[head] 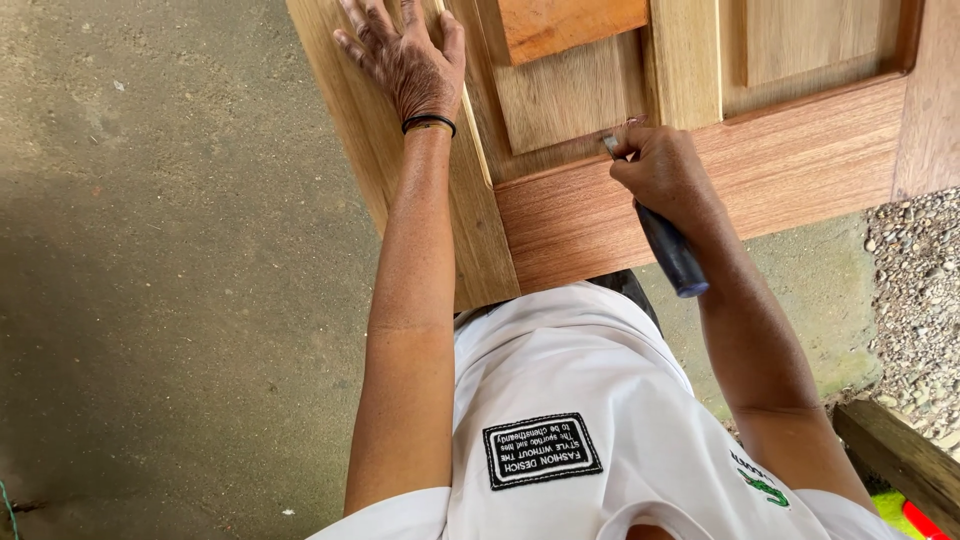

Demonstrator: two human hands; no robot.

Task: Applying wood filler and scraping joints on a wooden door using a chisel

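On the wooden panelled door (640, 200) lying flat before us, we rested our left hand (410, 60) palm down with fingers spread, released and grasping nothing, along the pale left stile. Our right hand (665, 170) was clenched around a chisel (668, 248) with a dark blue handle, its metal tip touching the reddish bottom rail beside the recessed panel. Concrete floor (170, 300) lay beneath, gravel (915, 290) to the right
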